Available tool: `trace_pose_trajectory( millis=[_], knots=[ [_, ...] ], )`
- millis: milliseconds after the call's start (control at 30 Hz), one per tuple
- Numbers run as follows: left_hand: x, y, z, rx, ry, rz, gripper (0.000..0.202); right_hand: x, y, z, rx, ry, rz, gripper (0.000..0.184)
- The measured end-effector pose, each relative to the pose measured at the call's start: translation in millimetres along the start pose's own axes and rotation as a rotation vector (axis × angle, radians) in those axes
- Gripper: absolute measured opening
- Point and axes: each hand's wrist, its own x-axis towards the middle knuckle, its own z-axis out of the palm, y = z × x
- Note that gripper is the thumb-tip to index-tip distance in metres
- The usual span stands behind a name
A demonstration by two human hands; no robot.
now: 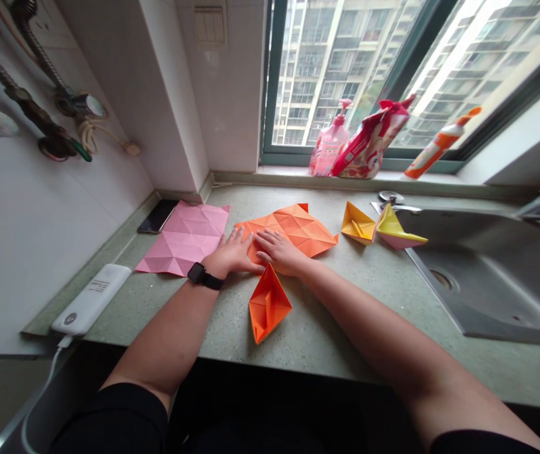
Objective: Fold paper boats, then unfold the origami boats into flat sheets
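while both grips lie spread flat, left hand (233, 254) touching creased orange paper (298, 227), right hand (280, 251) resting on it, orange paper boat (269, 304) just below, creased pink paper (182, 239) nearby

Nothing legible, power bank (91, 299) print too small

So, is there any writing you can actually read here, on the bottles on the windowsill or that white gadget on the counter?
White power bank: small printed lines, too small to read.
Pink pump bottle: label too blurred to read.
Red and white pouch: printing too blurred to read.
Orange and white bottle: any print is too blurred to read.
Nothing here can be quoted.
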Motion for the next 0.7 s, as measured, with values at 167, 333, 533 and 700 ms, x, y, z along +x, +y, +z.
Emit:
trace_pose_trajectory(
  millis=[167,333,533,700],
  knots=[
    [-3.4,3.9,-2.5,0.030,0.005,-0.009,0.129,12.1,13.1,-1.6,-0.036,-0.079,0.126,0.078],
    [-6.7,5.6,-2.8,0.010,0.033,-0.005,0.132,14.7,55.9,-10.4,-0.050,-0.062,0.266,0.080],
    [-5.9,4.1,0.1,-0.004,0.051,-0.019,0.134,13.0,108.6,-25.0,-0.096,-0.043,0.503,0.085],
    [-5.5,4.1,0.4,-0.022,0.056,-0.033,0.139,11.9,124.8,-39.8,-0.110,-0.056,0.702,0.088]
  ],
)
